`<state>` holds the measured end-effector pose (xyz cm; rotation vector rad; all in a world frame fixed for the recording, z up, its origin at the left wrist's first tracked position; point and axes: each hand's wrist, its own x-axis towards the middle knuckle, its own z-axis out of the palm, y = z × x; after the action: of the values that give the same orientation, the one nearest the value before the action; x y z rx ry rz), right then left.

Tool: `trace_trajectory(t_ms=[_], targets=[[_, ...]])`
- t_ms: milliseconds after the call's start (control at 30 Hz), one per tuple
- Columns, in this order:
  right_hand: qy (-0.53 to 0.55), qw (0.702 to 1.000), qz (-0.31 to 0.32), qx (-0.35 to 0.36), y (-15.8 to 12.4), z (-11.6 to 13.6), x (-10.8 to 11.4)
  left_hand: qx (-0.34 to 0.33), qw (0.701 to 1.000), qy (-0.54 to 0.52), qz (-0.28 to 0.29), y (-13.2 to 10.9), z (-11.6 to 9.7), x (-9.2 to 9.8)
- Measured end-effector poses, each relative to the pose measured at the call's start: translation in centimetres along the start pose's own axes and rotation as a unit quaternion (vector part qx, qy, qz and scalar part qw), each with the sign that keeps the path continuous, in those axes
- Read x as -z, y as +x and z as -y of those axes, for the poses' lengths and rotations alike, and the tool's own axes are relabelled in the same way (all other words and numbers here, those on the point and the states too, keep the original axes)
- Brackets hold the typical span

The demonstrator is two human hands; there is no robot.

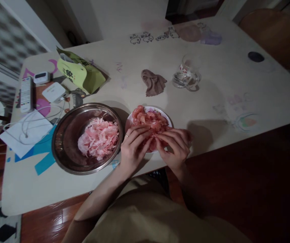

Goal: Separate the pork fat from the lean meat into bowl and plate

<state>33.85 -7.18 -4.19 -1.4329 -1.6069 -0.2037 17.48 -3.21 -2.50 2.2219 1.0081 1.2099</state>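
A white plate [166, 116] near the table's front edge carries a heap of pink fruit flesh [148, 119]. My left hand [132, 148], a ring on one finger, and my right hand [175, 146] meet over the plate's near side, fingers curled and pinched together on a piece of the pink flesh [153, 141]. Left of the plate stands a steel bowl [66, 135] holding a pile of paler pink shreds or peel [98, 138].
A crumpled brown cloth [153, 82] and a glass mug [186, 74] lie beyond the plate. A yellow-green bag [80, 72], a remote [26, 94], a white box, papers and a cable crowd the table's left end. A chair [273, 32] stands at far right.
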Motion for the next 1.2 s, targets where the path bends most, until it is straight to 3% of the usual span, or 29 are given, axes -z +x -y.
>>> trace_trajectory(t_ms=[600, 900, 1033, 1200], targets=[[-0.067, 0.994, -0.068, 0.045, -1.5, -0.9, -0.6, 0.003, 1.0, -0.002, -0.031, -0.2, -0.3, -0.8], [-0.043, 0.998, -0.05, 0.005, -1.5, -1.7, -0.4, 0.007, 0.999, -0.012, -0.032, -0.4, 0.1, -0.5], [-0.022, 0.999, -0.023, -0.014, -1.0, -1.3, -0.5, 0.028, 0.999, -0.015, -0.04, -0.6, -0.1, -0.6], [-0.043, 0.998, -0.037, 0.005, -0.4, -0.3, 0.1, 0.039, 0.998, -0.028, -0.04, -0.7, -0.4, -0.6]])
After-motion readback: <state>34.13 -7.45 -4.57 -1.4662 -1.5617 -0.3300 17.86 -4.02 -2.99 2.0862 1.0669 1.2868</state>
